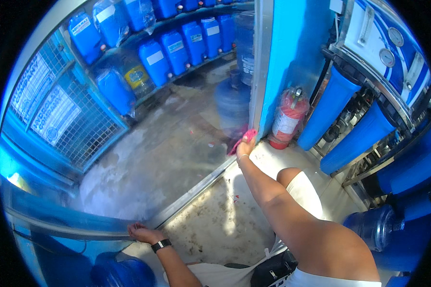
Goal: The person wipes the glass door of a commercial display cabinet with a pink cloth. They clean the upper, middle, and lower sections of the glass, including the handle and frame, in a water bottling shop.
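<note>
My right hand (244,147) is closed around a bunched pink cloth (242,139). It presses the cloth against the glass panel (167,158), low down by the upright metal frame (259,71). The arm is stretched far forward. At the lower left my left hand (146,234), with a dark band on its wrist, rests by the metal bottom frame (187,197) of the glass. Its fingers are loosely bent and apart, with nothing seen in them.
Behind the glass, blue water containers (151,62) line shelves beside a mesh door (67,105). To the right stand a plastic-wrapped red fire extinguisher (288,117), tall blue filter housings (330,107) and a water bottle (371,227). The tiled floor (215,220) has dirt spots.
</note>
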### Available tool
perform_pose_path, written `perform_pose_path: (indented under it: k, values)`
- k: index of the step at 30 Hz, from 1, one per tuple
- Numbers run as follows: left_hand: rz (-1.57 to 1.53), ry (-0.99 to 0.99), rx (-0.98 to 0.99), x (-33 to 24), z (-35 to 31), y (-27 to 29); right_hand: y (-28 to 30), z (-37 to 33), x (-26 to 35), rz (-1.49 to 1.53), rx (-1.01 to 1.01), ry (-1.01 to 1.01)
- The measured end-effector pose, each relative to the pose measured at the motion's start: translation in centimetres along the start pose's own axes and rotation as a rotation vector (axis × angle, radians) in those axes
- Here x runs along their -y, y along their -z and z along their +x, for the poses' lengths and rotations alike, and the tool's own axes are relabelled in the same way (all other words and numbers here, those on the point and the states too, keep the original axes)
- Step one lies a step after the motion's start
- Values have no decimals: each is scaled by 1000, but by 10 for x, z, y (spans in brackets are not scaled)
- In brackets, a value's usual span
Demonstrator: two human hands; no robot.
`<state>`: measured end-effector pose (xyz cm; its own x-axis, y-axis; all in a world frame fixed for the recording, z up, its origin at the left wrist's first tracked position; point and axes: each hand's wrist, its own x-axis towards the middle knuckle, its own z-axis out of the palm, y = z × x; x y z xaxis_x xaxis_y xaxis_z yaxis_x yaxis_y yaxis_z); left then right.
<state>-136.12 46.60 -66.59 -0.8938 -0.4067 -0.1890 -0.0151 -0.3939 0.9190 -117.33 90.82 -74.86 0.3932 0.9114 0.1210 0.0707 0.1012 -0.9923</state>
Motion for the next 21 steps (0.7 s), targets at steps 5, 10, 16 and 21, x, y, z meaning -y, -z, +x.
perform_pose_path:
  k: [5, 10, 16, 21]
  values:
    - [28, -26, -24, 6, -2, 0, -8, 60, 65, 155, -385, -104]
    - [109, -31, 37, 19, 20, 2, -23, 135, 277, 310, -377, 611]
    - [86, -27, 51, 21, 3, -8, -21, 173, 399, 276, -353, 941]
    - [94, -44, 43, 25, -6, -16, -11, 136, 243, 126, -161, 814]
